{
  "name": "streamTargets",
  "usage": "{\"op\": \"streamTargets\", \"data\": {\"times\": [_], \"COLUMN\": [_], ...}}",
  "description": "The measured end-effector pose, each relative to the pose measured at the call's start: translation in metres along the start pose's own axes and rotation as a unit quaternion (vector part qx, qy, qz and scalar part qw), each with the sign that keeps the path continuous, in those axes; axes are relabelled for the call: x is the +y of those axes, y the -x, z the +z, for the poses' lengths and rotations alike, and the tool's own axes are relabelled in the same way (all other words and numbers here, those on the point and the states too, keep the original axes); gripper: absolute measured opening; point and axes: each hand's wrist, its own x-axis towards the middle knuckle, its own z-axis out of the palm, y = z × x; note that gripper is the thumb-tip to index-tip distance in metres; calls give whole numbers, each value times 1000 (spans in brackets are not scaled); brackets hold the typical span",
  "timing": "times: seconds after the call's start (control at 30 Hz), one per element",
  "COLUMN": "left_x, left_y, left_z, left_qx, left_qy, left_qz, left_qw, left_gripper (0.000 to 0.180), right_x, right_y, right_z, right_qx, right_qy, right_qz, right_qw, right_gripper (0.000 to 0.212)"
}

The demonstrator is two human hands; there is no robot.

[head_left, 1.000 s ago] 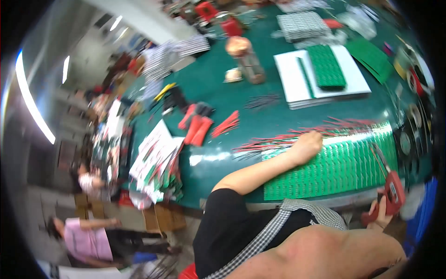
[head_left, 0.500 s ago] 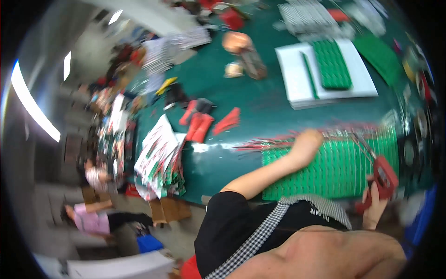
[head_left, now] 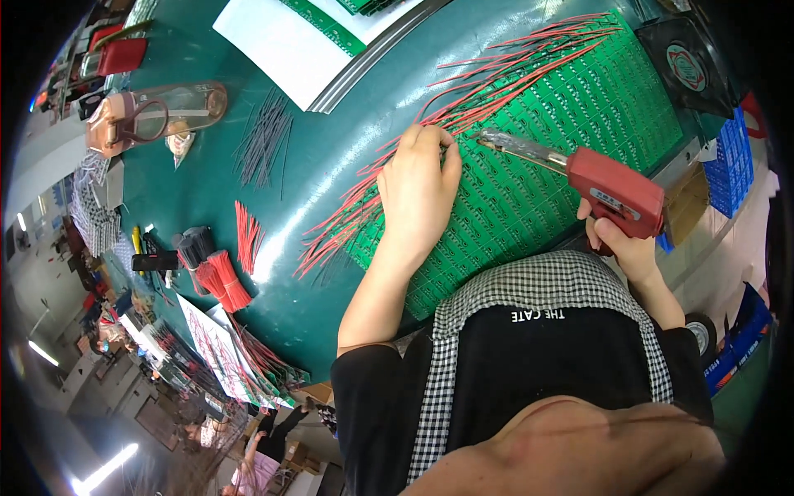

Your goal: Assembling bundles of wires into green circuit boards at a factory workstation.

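A large green circuit board panel [head_left: 538, 157] lies on the table in front of me, with rows of small pads and parts. Thin red wires [head_left: 492, 91] fan out along its far edge and over its left end. My left hand [head_left: 418, 190] rests over that edge, fingers bent and pinched at a red wire; its fingertips are partly hidden. My right hand [head_left: 624, 246] grips the handle of a red soldering gun [head_left: 616, 190]. The gun's metal tip [head_left: 492, 139] points left, close over the board and just right of my left fingers.
Left of the board lie a loose red wire bunch [head_left: 247, 236], tied red bundles [head_left: 223, 281], dark wires [head_left: 265, 136] and wired boards on paper [head_left: 223, 351]. Farther off are a bottle [head_left: 194, 101] and white sheets [head_left: 281, 54]. A black fan-like unit [head_left: 688, 66] stands right.
My view has turned and come closer, so the board now looks tilted. The gun stays in my right hand, its tip near my left fingers. My left hand is still at the wires.
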Motion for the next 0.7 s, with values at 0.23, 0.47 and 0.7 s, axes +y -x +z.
{"op": "streamTargets", "data": {"times": [0.23,0.47,0.7], "left_x": [0,1,-1], "left_y": [-2,-2,-1], "left_z": [1,1,3], "left_qx": [5,14,13], "left_qy": [-11,-15,-16], "left_qz": [-4,9,6], "left_qw": [1000,1000,1000], "left_gripper": [8,8,8], "right_x": [1,0,2], "right_y": [-4,-8,-7], "right_z": [3,3,5], "right_qx": [8,5,13], "right_qy": [29,27,35], "right_qz": [35,37,34], "right_qw": [999,999,999], "right_gripper": [29,30,33]}}
